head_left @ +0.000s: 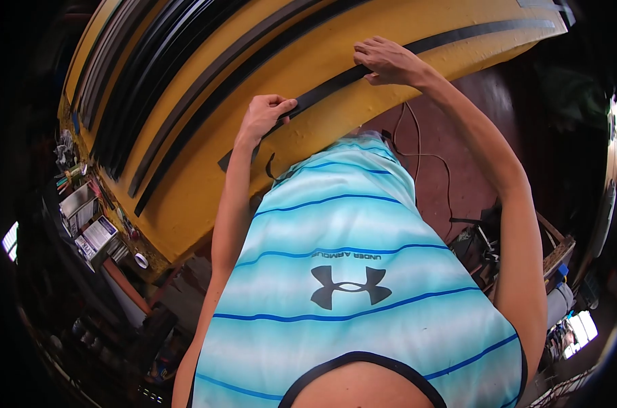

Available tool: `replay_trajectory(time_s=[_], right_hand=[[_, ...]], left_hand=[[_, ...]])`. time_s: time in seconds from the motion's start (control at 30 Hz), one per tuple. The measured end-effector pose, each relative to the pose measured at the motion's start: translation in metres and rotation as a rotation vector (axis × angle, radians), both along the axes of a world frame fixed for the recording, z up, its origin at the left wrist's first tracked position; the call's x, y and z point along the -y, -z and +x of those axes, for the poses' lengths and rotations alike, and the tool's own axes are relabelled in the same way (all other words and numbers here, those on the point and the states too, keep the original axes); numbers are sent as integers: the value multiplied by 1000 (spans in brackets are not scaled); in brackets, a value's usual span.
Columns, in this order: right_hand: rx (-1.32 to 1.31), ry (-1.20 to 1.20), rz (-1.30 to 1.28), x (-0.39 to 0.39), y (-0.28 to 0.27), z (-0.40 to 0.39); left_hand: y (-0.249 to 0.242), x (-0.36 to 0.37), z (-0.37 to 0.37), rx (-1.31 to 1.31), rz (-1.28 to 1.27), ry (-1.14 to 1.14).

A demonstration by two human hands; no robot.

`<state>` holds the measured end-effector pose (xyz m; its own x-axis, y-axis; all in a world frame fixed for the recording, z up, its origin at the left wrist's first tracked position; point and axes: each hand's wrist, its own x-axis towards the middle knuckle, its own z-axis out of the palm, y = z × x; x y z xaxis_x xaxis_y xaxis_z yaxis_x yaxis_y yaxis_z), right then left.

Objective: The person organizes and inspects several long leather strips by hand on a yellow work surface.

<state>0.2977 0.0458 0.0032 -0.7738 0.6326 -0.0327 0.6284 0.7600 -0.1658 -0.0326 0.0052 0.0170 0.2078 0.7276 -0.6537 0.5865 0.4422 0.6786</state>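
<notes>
A long flat black strip (329, 87) lies along the near side of the yellow tabletop (308, 51), running from lower left to upper right. My left hand (262, 117) is closed on its left part, thumb and fingertips at the strip's edges. Further right, my right hand (386, 62) has curled fingers over the same strip, with the thumb on the near edge and the fingers on the far one. What lies under both palms is hidden. A small black curled piece (271, 166) hangs by the table edge near my left forearm.
Several more dark strips (206, 112) lie roughly parallel on the far side of the table. Boxes (96, 234) and small items crowd its left end. A cable (417, 146) runs over the reddish floor (431, 183). Clutter stands at lower right.
</notes>
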Motion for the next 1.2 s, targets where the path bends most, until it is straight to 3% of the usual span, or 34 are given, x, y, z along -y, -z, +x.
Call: replay_trajectory(time_s=[0.17,0.27,0.37,0.77,1.1,1.2], right_hand=[[-5,28,-58,3,-3,0],[-126,78,-47,15,-6,-8],[-348,250,-217,32,-9,-36],[-463,383,-254,47,16,-65],[-543,447,-312,53,16,-66],[-561,470,-336,54,16,-66]], left_hand=[[4,5,0,-17,30,12],[0,7,3,-51,64,25],[-4,7,5,-108,76,50],[5,15,8,-291,216,145],[2,13,3,-236,116,127],[3,18,-1,-93,87,56]])
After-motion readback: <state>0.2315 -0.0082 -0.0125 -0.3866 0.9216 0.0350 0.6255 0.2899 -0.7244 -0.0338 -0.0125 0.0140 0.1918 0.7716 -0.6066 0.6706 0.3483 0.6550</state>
